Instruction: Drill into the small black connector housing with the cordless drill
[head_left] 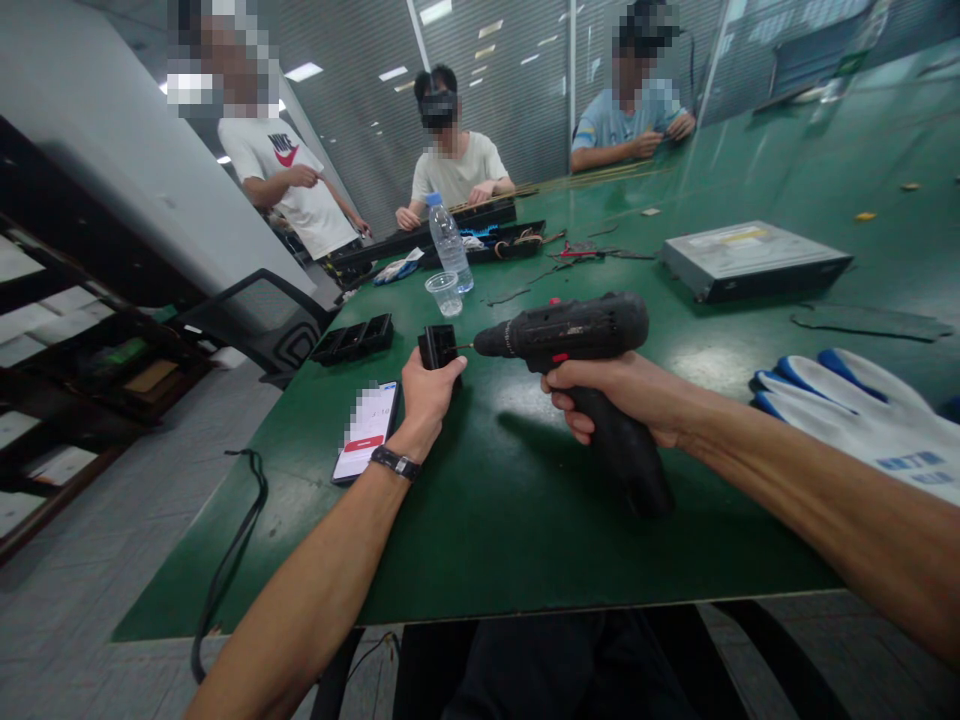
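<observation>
My right hand is wrapped round the handle of a black cordless drill, held level with its chuck pointing left. A thin bit runs from the chuck to a small black plastic part; whether its tip is inside the part I cannot tell. That part is gripped upright by my left hand, thumb across its near side. Just below the left hand a phone with a lit screen lies on the green table. Behind it sits a black compartmented tray.
A clear plastic cup and a water bottle stand beyond the part. At right lie a metal-cased drive and white-and-blue gloves. A black strap hangs over the left edge. Several people are across the table.
</observation>
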